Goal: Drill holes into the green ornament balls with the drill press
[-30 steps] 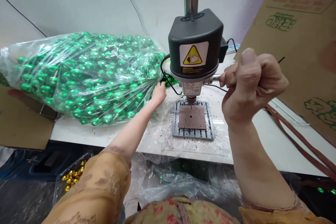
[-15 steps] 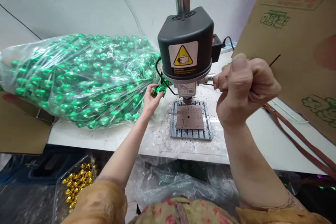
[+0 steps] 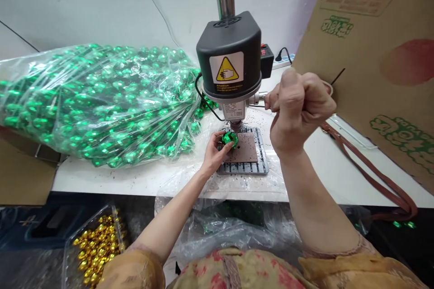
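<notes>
My left hand (image 3: 214,152) pinches a shiny green faceted ball (image 3: 230,139) between thumb and fingers. The ball is over the brown plate (image 3: 249,152) on the slotted metal base, just under and left of the chuck (image 3: 236,125) of a small drill press (image 3: 230,56). A dark hole in the plate shows beside the ball. My right hand (image 3: 296,110) is closed in a fist around the press's feed handle (image 3: 259,98), at the right of the machine. Most of that handle is hidden by the fingers.
A clear plastic bag (image 3: 111,104) of green balls lies left of the press. Cardboard boxes (image 3: 366,54) stand at the right and lower left. A brown strap (image 3: 369,167) hangs over the table edge. Below, a clear tub (image 3: 66,253) holds gold balls. Dark shavings dot the table.
My left hand has carried the green ball from beside the bag rightward to the plate under the chuck. My right hand stays closed on the handle. The view has shifted slightly.
</notes>
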{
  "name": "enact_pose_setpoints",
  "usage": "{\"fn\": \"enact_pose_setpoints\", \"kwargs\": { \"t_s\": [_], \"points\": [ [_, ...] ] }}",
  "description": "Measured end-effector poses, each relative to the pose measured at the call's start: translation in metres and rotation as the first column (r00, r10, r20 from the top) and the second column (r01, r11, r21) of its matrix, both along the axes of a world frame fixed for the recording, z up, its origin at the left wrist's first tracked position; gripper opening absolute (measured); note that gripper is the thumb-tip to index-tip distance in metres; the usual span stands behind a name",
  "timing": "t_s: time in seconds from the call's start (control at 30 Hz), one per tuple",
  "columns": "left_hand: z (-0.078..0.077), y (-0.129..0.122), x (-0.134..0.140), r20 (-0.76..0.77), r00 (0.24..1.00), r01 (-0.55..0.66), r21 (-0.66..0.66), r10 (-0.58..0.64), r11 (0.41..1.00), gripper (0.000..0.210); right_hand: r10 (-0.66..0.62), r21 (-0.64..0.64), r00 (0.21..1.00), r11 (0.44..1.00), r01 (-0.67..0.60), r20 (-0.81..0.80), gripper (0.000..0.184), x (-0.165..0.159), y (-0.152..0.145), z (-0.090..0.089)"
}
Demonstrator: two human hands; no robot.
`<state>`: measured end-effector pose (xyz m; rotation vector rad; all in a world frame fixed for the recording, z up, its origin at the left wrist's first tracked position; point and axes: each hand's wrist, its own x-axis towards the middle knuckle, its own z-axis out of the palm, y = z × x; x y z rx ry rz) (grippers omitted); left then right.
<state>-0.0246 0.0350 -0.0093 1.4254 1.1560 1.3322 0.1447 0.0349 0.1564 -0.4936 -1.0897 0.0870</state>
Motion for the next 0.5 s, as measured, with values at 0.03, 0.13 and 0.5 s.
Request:
{"fn": "enact_pose_setpoints", "kwargs": {
  "t_s": [0.03, 0.13, 0.5],
  "points": [
    [-0.0003, 0.0011, 0.0005, -0.015, 1.000, -0.001, 0.010, 0.001, 1.000, 0.056, -0.019, -0.004, 1.000, 1.000, 0.019, 0.013, 0.046, 0.0002, 0.0004, -0.0005],
    [-0.0011, 0.0049, 0.0021, -0.051, 0.999, 0.012, 0.052, -0.010, 0.999, 0.054, -0.062, -0.012, 0.997, 0.998, 0.063, 0.051, 0.045, 0.0004, 0.0013, -0.0025],
    [-0.0098, 0.0098, 0.0020, -0.118, 0.989, 0.099, 0.091, -0.088, 0.991, 0.060, 0.057, 0.037, 0.998, 0.998, -0.056, -0.020, 0.048, -0.0009, -0.0025, -0.0017]
  ]
}}
